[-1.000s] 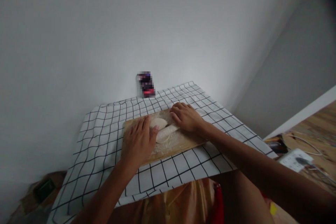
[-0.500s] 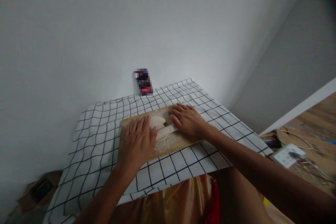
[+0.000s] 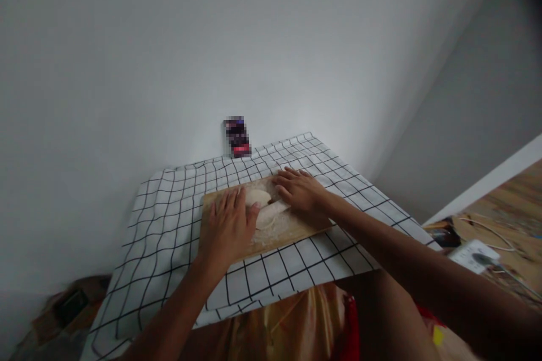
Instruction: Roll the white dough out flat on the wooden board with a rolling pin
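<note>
Both palms pressed flat, fingers spread, on a rolling pin (image 3: 271,208) across the floured wooden board (image 3: 296,228): left hand (image 3: 228,228) at the near end, right hand (image 3: 301,192) at the far end. Pale dough (image 3: 259,197) under and just beyond the pin. Hands barely shifted from a second ago, pin rolled only slightly. Checked tablecloth (image 3: 169,220) beneath; blurred dark package (image 3: 237,137) against the wall.

Dim, soft daylight; blurred, warped edges, dark top-right corner.

both forearms bare, no sleeves, no rings or watch seen. left hand (image 3: 228,228), right hand (image 3: 302,194). orange-gold and red garment (image 3: 296,321) at lap.
</note>
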